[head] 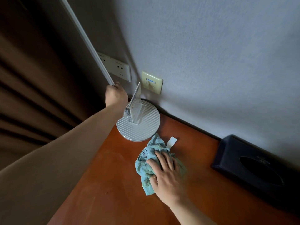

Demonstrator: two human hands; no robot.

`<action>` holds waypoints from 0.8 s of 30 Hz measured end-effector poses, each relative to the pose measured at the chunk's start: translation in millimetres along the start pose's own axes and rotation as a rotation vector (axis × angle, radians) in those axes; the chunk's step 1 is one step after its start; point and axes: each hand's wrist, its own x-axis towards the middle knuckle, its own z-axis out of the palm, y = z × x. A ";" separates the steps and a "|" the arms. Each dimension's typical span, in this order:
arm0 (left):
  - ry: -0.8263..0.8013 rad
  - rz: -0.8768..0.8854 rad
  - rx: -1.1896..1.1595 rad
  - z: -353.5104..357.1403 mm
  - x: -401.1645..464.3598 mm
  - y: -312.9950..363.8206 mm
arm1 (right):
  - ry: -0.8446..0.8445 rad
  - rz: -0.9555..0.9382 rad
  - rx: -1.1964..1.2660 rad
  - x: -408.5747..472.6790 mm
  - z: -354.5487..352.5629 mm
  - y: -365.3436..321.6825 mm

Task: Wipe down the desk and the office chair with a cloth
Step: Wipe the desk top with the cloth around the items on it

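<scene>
A: Head view: left hand [116, 95] grip clamped round lamp pole [84, 38]; right hand [165, 172] fingers flat, pressing cloth [146, 161] on surface [105, 184], just beside lamp base [139, 127].
B: Risk: pole pulled off-vertical, clear stand [136, 103] slides off base; cloth edge could snag base rim.

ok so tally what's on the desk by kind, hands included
lamp: 1, its pole gripped by the left hand
cloth: 1, pressed flat by the right hand
tissue box: 1
hands: 2
total: 5
</scene>
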 end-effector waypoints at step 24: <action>-0.246 0.018 -0.098 47.8 -111.3 -2.8 | -0.043 -0.216 -0.016 -66.3 -9.3 -4.0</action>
